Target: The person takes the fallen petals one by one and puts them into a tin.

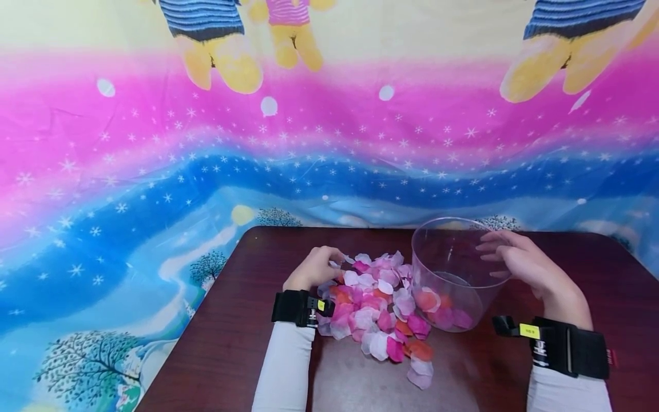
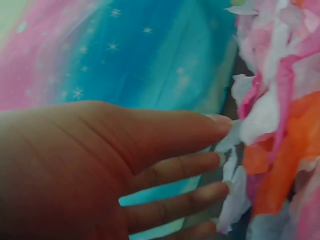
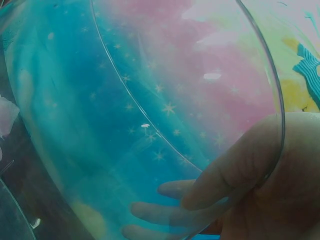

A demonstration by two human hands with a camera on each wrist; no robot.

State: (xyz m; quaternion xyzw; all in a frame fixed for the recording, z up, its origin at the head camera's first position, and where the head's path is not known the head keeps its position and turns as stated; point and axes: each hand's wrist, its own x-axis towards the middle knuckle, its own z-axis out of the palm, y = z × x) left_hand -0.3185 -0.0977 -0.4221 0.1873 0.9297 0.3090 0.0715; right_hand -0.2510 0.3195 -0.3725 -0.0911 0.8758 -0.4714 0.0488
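Note:
A loose pile of pink, white and orange petals (image 1: 370, 303) lies in the middle of the dark brown table (image 1: 231, 332). My left hand (image 1: 314, 268) rests at the pile's left edge; in the left wrist view its fingers (image 2: 175, 170) are stretched out with the tips touching white petals (image 2: 235, 195). To the right of the pile stands a clear plastic container (image 1: 448, 263), tilted. My right hand (image 1: 525, 263) grips its rim, and the thumb and fingers (image 3: 235, 175) show through the wall (image 3: 150, 100). Some orange and pink petals show through its lower wall; whether they lie inside, I cannot tell.
A bright cloth (image 1: 154, 171) with pink and blue bands, stars and cartoon figures hangs behind the table and falls past its left side. Bare tabletop shows to the left of the pile and in front of it. Black wrist straps (image 1: 301, 309) sit on both white sleeves.

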